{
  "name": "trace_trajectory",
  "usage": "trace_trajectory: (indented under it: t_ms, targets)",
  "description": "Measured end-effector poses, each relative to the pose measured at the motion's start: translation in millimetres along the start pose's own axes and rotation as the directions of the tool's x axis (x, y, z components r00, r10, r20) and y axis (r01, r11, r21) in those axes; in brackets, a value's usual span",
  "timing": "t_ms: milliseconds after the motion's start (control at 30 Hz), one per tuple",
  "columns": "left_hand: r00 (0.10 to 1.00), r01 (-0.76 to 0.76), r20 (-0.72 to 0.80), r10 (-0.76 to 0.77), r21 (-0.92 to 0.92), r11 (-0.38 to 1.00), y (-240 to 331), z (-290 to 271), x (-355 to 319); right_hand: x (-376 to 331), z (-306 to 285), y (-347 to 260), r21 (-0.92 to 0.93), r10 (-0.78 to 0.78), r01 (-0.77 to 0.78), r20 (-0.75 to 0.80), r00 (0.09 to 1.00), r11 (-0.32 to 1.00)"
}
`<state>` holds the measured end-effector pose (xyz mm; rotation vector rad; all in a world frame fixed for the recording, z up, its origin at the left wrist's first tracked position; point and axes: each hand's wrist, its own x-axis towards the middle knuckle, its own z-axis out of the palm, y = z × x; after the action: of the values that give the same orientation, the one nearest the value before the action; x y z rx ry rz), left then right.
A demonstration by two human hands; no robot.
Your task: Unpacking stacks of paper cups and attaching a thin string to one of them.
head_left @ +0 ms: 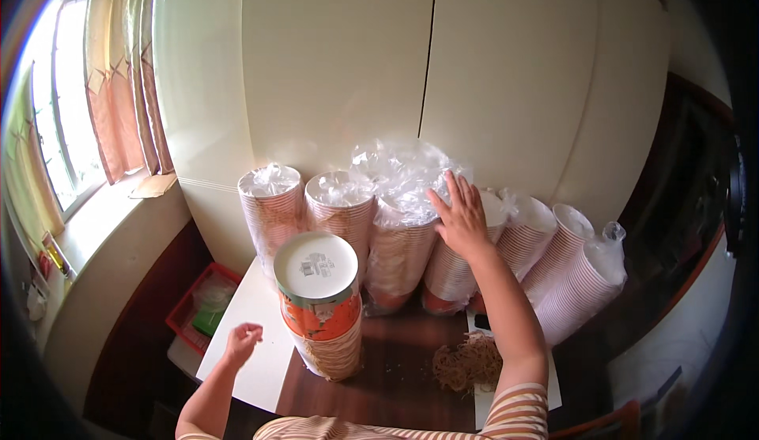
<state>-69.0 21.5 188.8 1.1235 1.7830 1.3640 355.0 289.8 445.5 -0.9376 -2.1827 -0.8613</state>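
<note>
My right hand (462,217) reaches up with its fingers spread against the loose clear plastic bag (407,175) over a stack of large paper buckets (399,262). My left hand (243,345) is near the table's left side with its fingers curled in, and nothing shows in it. To its right stands an upside-down stack of paper buckets (322,313), orange-printed on top with a white base facing up. It stands apart from both hands. More bucket stacks wrapped in clear plastic form a row behind it.
A tangled heap of thin brown strands (466,362) lies on the brown and white table (395,396), near my right forearm. Pale cabinet panels (340,60) rise behind the stacks. At left are a red basket (186,313) with a green item and a curtained window (67,116).
</note>
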Motion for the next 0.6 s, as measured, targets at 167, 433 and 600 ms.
trace_trajectory:
  t_ms: [167, 433, 600]
  targets:
    - [0.953, -0.299, -0.084, 0.291, -0.112, 0.948, 102, -11, 35, 37, 23, 24, 0.682, 0.529, -0.340, -0.080, 0.845, 0.647]
    - [0.866, -0.496, -0.011, 0.500, -0.146, 0.856, 249, -5, 59, 86, -91, 43, 0.985, 0.626, -0.053, 0.145, 0.766, -0.163]
    - [0.874, -0.393, 0.193, 0.445, -0.258, 0.883, 296, 33, 81, 78, -98, 56, 0.949, 0.593, -0.041, 0.229, 0.772, -0.313]
